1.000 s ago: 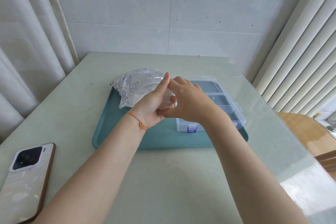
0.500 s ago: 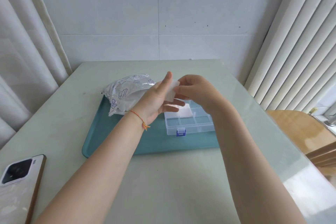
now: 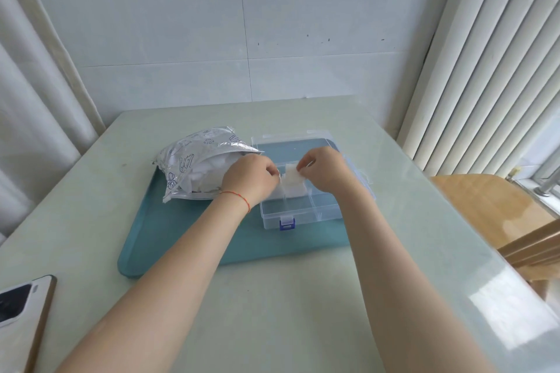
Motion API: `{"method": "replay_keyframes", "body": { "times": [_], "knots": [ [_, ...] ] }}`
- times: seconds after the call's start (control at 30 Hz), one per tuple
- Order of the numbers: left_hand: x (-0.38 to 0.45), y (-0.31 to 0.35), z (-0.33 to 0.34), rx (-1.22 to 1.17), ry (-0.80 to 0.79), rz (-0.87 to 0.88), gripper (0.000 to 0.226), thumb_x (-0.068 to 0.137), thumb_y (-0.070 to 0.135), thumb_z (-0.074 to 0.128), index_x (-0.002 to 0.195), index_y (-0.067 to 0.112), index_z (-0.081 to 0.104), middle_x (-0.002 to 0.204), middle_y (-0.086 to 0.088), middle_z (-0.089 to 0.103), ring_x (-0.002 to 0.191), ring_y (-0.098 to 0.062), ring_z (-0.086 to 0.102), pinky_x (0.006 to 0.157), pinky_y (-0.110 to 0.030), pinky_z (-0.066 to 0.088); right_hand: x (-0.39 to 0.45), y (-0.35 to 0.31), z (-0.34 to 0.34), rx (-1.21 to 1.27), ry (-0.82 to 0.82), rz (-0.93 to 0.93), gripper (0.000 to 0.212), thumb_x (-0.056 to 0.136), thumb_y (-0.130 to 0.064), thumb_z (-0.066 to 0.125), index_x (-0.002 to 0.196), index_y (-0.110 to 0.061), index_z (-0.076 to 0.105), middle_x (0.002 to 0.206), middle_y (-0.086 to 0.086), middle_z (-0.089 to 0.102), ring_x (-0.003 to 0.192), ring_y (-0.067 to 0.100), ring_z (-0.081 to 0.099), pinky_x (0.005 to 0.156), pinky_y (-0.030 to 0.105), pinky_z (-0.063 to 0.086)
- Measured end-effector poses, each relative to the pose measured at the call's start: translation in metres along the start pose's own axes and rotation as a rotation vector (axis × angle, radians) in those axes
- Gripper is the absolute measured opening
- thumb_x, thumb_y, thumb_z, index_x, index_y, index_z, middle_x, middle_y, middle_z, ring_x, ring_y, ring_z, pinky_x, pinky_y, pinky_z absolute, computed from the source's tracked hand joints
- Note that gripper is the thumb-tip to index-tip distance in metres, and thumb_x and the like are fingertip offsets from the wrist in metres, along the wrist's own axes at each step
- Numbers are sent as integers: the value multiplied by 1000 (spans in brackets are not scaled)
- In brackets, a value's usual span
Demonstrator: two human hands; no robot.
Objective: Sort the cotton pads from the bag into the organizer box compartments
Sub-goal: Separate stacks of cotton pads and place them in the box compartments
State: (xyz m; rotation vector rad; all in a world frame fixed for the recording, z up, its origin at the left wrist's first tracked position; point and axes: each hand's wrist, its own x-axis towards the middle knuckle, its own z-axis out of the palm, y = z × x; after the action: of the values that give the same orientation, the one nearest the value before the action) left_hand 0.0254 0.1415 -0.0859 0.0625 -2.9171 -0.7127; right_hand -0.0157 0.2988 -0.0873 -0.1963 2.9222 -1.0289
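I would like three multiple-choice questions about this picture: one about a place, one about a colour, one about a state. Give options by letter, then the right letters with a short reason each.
1. Where does the bag lie?
A. on the tray, left of the organizer box
B. on the phone
C. inside the organizer box

2. What colour is the latch on the front of the organizer box?
A. red
B. blue
C. yellow

3. What is the state of the organizer box?
A. shut and latched
B. upside down
C. open, lid folded back

Answers:
1 A: the bag rests on the tray's far left part, beside the box.
2 B: the small clip at the box's front wall is blue.
3 C: the compartments lie bare, and the right hand pinches a cotton pad over them while the left hand is close beside it.
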Motion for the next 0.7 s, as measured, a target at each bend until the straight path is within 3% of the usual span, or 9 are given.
{"method": "replay_keyframes", "body": {
  "times": [0.1,0.2,0.3,0.43,0.5,0.6,0.7],
  "knots": [
    [0,-3,3,20,7,27,22,86,24,56,93,29,76,104,2,68,99,-21,61,83,-32,52,-1,0,4,-73,-22,20,22,89,-11,54,87,-24,72,86,-5,65,92,23,64,87,41,55],
    [1,-5,8,26,50,150,23,89,23,54,91,27,76,92,-1,62,102,-23,54,84,-33,48,-2,-1,3,-117,-43,15,31,89,-9,48,89,-27,73,99,-4,70,91,22,63,89,40,53],
    [1,-4,12,94,3,202,29,93,27,47,94,24,76,92,-4,56,104,-24,48,86,-33,44,-4,-1,2,-181,-105,-1,37,89,-11,42,91,-30,74,103,-4,70,86,20,61,94,37,46],
    [0,-4,17,185,-85,208,39,99,34,35,96,25,73,98,-3,48,107,-26,42,92,-36,39,-1,1,3,-163,-137,2,32,88,-21,45,99,-20,75,106,1,72,95,23,64,99,40,44],
    [-1,-4,19,219,-110,201,40,100,34,33,90,24,70,98,-2,45,107,-26,40,93,-38,37,1,2,4,-186,-96,10,34,87,-22,44,103,-12,72,95,6,71,82,23,58,91,36,42],
    [-2,-3,19,226,-112,197,40,101,32,31,87,22,67,99,-3,44,107,-26,39,93,-38,36,-1,0,3,-248,-92,20,36,90,-26,42,101,-7,71,71,0,51,72,22,45,80,36,33],
    [-4,-5,14,182,-46,260,36,100,31,37,93,20,70,95,-2,46,104,-26,45,91,-37,37,-3,-7,0,-324,-96,26,36,94,-26,37,84,-4,63,66,0,43,75,23,42,78,36,29]
  ]
}}
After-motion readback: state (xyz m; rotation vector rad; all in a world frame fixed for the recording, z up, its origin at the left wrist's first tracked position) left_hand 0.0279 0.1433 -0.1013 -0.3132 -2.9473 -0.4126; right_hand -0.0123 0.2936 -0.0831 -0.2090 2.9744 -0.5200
